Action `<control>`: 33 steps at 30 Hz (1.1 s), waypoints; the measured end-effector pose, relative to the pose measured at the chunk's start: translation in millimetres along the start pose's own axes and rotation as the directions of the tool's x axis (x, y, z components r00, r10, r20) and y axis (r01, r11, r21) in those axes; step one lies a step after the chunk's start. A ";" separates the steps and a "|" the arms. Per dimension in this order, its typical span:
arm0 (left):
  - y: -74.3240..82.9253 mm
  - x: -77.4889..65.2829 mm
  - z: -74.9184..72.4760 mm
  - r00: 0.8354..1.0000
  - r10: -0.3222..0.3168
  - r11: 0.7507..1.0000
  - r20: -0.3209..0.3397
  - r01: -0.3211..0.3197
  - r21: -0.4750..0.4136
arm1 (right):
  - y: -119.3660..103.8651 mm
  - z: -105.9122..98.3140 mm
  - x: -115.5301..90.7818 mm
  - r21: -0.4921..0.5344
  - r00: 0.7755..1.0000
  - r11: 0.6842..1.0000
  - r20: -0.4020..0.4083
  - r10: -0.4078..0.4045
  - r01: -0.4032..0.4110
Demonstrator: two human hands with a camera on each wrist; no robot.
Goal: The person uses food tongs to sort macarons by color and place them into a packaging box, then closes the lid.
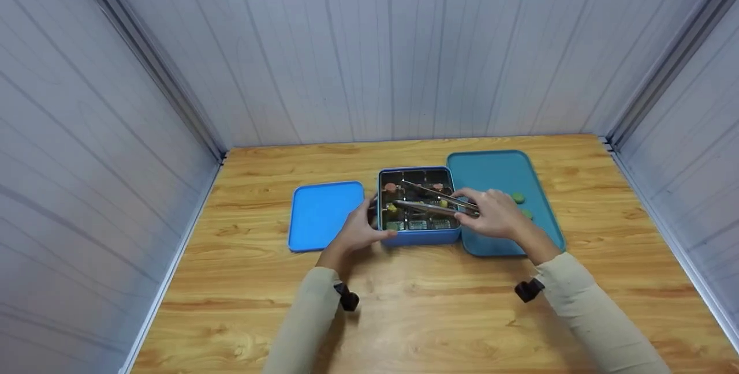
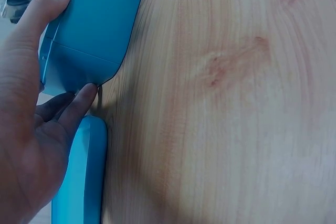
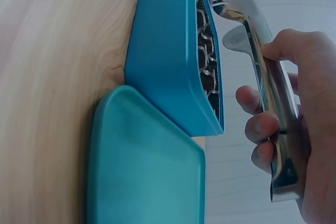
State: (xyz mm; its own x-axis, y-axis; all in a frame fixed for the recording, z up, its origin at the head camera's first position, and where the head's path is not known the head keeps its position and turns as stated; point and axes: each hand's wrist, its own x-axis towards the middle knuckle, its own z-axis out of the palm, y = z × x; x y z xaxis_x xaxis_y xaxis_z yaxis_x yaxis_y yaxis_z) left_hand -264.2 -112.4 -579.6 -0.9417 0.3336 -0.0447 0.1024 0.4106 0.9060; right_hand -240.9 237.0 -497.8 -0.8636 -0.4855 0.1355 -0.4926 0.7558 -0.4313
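A blue box (image 1: 421, 238) with a dark compartmented insert stands mid-table. Inside lie small pieces: pinkish round ones (image 1: 391, 187), yellow ones (image 1: 443, 204) and a green one (image 1: 392, 225). My left hand (image 1: 357, 229) grips its front left corner, thumb at the top rim and fingers against the side, as the left wrist view shows. Metal tongs (image 3: 273, 82), one end fork-shaped and the other spoon-shaped, are held in my right hand (image 1: 493, 212). Their ends are apart above the box, with nothing visible between them in the right wrist view.
Left of the box lies a flat blue lid (image 1: 323, 218). A teal tray (image 1: 491, 169) sits against the box's right side, bearing green round pieces (image 1: 518, 197). Pale panel walls (image 1: 358, 62) enclose the wooden table (image 1: 415, 305) at the back and sides.
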 end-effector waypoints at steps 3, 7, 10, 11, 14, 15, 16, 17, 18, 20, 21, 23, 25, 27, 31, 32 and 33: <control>-0.1 -0.8 0.3 1.000 -0.003 1.000 -0.004 0.003 -0.001 | 5.2 0.5 -5.4 0.007 1.000 1.000 -0.015 0.017 -0.017; 0.3 0.4 0.8 1.000 0.009 1.000 -0.004 -0.009 -0.011 | 13.9 -2.8 -13.9 0.007 0.998 0.999 -0.035 0.054 -0.054; 1.1 1.5 1.6 1.000 0.023 0.999 0.002 -0.023 -0.035 | 21.4 -6.5 -21.7 0.012 0.996 0.997 -0.048 0.081 -0.080; 1.1 2.0 1.8 1.000 0.028 0.999 0.003 -0.028 -0.038 | 23.8 -7.5 -24.1 0.014 0.995 0.996 -0.054 0.087 -0.087; 1.2 1.7 1.5 1.000 0.023 0.999 -0.002 -0.023 -0.027 | 30.4 -11.1 -30.7 0.011 0.991 0.993 -0.067 0.114 -0.114; 1.0 1.5 1.4 1.000 0.020 1.000 -0.004 -0.021 -0.024 | 32.5 -12.4 -32.9 0.008 0.990 0.993 -0.072 0.121 -0.121; 0.8 1.3 1.2 1.000 0.018 1.000 -0.006 -0.018 -0.021 | 34.7 -13.7 -34.8 0.005 0.988 0.991 -0.076 0.131 -0.131; 0.8 1.0 0.9 1.000 0.017 1.000 -0.006 -0.017 -0.020 | 37.1 -15.0 -36.9 0.002 0.987 0.990 -0.081 0.139 -0.139; 0.8 0.5 0.5 1.000 0.013 1.000 -0.005 -0.013 -0.018 | 39.3 -16.5 -38.9 0.003 0.985 0.989 -0.087 0.147 -0.147; 1.0 -0.2 0.6 1.000 0.014 1.000 0.001 -0.014 -0.026 | 44.3 -19.1 -43.7 0.006 0.982 0.987 -0.099 0.162 -0.162; 1.5 -0.8 0.5 1.000 0.011 1.000 0.002 -0.011 -0.027 | 46.7 -20.5 -46.1 0.007 0.980 0.986 -0.106 0.166 -0.167; 2.3 -1.6 0.2 1.000 0.007 1.000 0.004 -0.007 -0.023 | 50.9 -23.3 -50.8 0.009 0.977 0.984 -0.120 0.176 -0.176; 2.8 -2.3 0.3 1.000 0.008 1.000 0.005 -0.008 -0.015 | 54.7 -26.2 -55.5 0.007 0.973 0.982 -0.132 0.189 -0.190; 3.1 -2.4 0.2 1.000 0.006 1.000 0.006 -0.006 -0.011 | 58.1 -29.1 -60.7 0.003 0.968 0.978 -0.142 0.205 -0.207; 3.0 -2.1 0.6 1.000 0.002 1.000 0.002 -0.002 -0.004 | 66.1 -34.0 -70.6 -0.005 0.959 0.971 -0.160 0.235 -0.239; 2.9 -1.8 0.8 1.000 0.003 1.000 0.002 -0.003 -0.009 | 68.7 -34.8 -73.0 -0.006 0.956 0.969 -0.164 0.244 -0.248; 2.8 -1.5 0.9 1.000 0.005 1.000 0.001 -0.005 -0.012 | 71.3 -35.8 -75.6 -0.009 0.954 0.967 -0.165 0.251 -0.256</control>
State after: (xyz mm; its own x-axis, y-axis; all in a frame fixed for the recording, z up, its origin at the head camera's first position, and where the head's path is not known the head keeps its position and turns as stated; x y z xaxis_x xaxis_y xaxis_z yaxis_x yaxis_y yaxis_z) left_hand -262.2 -111.0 -577.4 -0.9408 0.3364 -0.0406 0.1033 0.3989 0.9112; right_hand -214.6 343.3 -506.9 -0.9652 -0.2006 0.1680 -0.2557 0.8589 -0.4436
